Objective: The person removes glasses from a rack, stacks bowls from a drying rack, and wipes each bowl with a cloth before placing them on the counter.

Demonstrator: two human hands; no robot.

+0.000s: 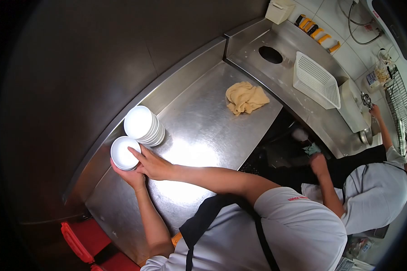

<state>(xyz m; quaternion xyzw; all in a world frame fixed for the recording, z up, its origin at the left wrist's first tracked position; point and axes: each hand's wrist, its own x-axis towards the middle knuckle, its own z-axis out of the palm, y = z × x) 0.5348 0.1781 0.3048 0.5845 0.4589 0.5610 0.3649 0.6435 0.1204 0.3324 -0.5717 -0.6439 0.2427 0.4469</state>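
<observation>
A short stack of small white bowls is tilted slightly at the left of the counter, with at least two rims showing. Cupped around its lower left side is my left hand, closed on the bowls. My right hand grips the right side of the same bowls, one finger reaching over the rim to the inside and the others partly hidden. Just behind them stands a taller stack of white bowls, close to the raised back edge.
On the steel counter lies a crumpled yellowish cloth. A white perforated basket sits farther right, beside a round hole. A co-worker stands at my right. Red bins are at the lower left.
</observation>
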